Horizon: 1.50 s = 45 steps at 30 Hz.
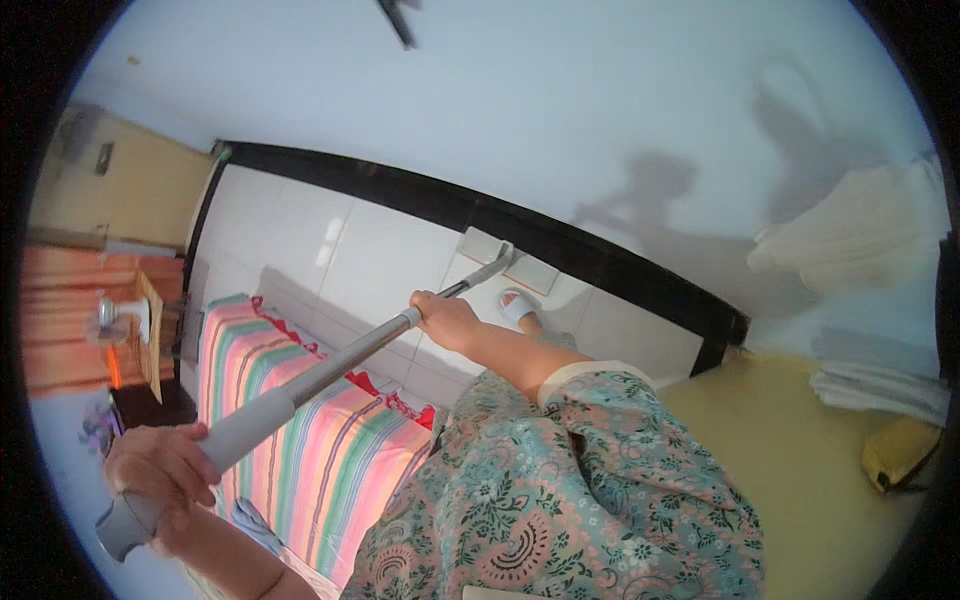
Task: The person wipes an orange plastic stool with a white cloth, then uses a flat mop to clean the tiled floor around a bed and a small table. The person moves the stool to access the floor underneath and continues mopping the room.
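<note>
Both my hands hold a flat mop with a long silver-and-white pole (350,355). My left hand (165,470) is closed round the pale grey grip near its top end, at the lower left. Farther down, my right hand (445,318) wraps round the thinner metal part of the pole. The flat off-white mop head (532,273) lies on the white tiled floor (390,240), close against the black skirting (400,193). The pole slants from the lower left up toward the mop head at the centre.
My foot in a white slipper (515,306) stands just beside the mop head. A striped cloth (310,440) covers a low bed or bench at the left. Behind it, a small white fan (125,318) stands near an orange curtain (60,340). Folded cloths (880,388) lie at the right.
</note>
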Available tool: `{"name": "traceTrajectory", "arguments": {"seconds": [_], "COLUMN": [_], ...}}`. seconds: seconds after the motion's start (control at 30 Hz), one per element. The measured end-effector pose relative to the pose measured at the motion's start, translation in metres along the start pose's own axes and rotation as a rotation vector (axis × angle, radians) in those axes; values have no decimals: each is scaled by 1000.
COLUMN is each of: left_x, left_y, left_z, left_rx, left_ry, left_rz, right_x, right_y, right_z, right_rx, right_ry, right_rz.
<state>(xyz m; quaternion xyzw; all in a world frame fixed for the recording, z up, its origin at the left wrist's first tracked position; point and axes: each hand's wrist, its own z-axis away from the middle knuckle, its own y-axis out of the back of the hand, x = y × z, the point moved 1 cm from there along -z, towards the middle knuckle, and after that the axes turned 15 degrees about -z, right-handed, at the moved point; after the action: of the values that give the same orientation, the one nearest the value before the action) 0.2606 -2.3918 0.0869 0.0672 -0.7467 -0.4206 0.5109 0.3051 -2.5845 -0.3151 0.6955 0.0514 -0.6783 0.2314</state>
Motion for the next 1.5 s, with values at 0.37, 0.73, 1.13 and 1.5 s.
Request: {"name": "traceTrajectory", "arguments": {"seconds": [0.37,0.73,1.13,1.5], "left_x": [16,-4,-7,-58], "left_y": [12,-145,-78,-42], "left_z": [21,-81,-111,-121], "left_rx": [14,-89,185,170], "left_ry": [-107,-161,73,66], "left_rz": [108,353,135,-201], "right_x": [-31,80,72,62], "right_y": [28,142,109,42], "right_z": [15,139,-1,-166], "right_rx": [-145,289,248,79], "right_ry": [79,-177,-53,-70], "right_rz": [104,236,142,-5]}}
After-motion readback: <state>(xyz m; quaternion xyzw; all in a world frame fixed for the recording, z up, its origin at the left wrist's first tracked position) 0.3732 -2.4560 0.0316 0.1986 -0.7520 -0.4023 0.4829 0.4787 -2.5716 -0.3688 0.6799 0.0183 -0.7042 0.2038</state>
